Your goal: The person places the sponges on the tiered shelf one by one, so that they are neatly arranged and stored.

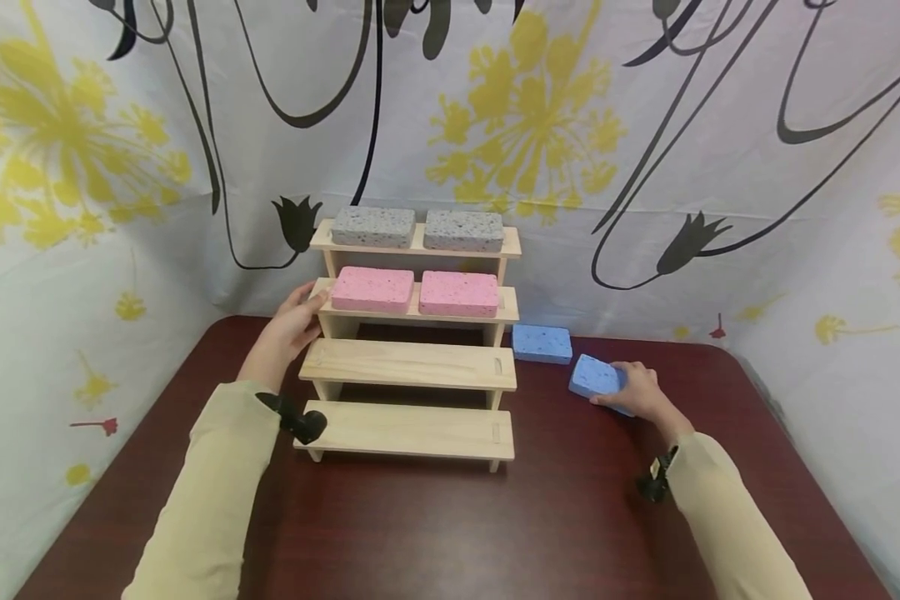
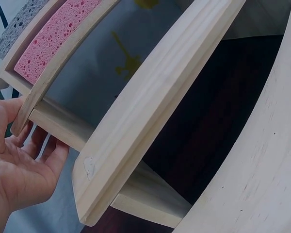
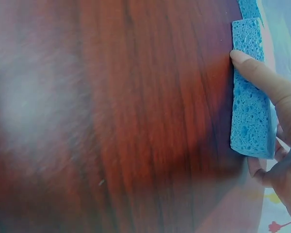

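Observation:
My left hand [image 1: 285, 331] grips the left end of the second tier from the top on a wooden stepped rack [image 1: 408, 364]. In the left wrist view its thumb lies at the tier's end, with the fingers curled beneath. My right hand [image 1: 642, 393] holds a blue sponge [image 1: 594, 377] by its right end, thumb on the near side, as the right wrist view also shows. Left of it, a second blue sponge [image 1: 542, 343] lies on the table beside the rack. Two pink sponges, one left [image 1: 372, 288] and one right [image 1: 459, 293], sit on the gripped tier.
On the top tier rest two grey sponges, left [image 1: 374, 227] and right [image 1: 463, 231]. The two lower tiers show bare wood. A dark red table [image 1: 420, 533] carries the rack, and a patterned cloth [image 1: 540, 167] hangs behind and at both sides.

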The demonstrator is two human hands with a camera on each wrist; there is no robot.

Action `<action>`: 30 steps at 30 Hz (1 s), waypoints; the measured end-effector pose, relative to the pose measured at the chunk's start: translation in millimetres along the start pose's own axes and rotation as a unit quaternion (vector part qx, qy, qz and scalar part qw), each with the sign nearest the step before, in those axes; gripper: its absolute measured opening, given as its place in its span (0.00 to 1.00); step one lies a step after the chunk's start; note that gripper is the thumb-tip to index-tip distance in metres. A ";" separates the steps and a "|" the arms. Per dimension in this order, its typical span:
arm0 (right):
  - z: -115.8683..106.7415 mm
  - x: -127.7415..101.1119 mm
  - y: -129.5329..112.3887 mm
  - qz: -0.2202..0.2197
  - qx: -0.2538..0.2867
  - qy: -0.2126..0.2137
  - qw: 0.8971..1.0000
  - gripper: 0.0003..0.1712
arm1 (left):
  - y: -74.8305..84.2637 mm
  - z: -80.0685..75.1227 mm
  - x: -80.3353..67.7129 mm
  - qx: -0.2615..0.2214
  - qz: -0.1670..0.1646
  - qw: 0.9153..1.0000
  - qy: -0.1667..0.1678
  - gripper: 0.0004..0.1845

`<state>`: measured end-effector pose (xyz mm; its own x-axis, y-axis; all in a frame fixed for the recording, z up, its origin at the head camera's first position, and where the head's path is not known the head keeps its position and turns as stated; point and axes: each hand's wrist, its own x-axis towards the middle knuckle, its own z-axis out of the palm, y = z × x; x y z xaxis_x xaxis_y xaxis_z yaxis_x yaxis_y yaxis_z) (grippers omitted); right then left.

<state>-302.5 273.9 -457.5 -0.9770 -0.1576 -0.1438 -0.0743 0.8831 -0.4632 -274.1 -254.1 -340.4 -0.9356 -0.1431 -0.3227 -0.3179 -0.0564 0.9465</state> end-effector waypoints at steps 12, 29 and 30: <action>-1.2 -20.6 -5.8 -0.022 0.007 -0.026 0.999 0.52 | -3.4 -0.5 1.5 0.018 -0.012 1.000 0.001 0.33; -34.6 -41.0 -60.7 -0.115 -0.025 0.016 0.993 0.48 | 0.1 -1.7 1.6 0.005 -0.009 1.000 -0.009 0.34; -37.6 -42.2 -65.7 -0.122 -0.027 0.018 0.992 0.48 | 0.4 -1.9 1.7 0.005 -0.008 1.000 -0.009 0.34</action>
<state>-263.9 239.2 -388.1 -0.9349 -0.3548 -0.0008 -0.3195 0.8429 -0.4330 -275.6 -256.2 -340.6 -0.9328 -0.1246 -0.3381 -0.3345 -0.0494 0.9411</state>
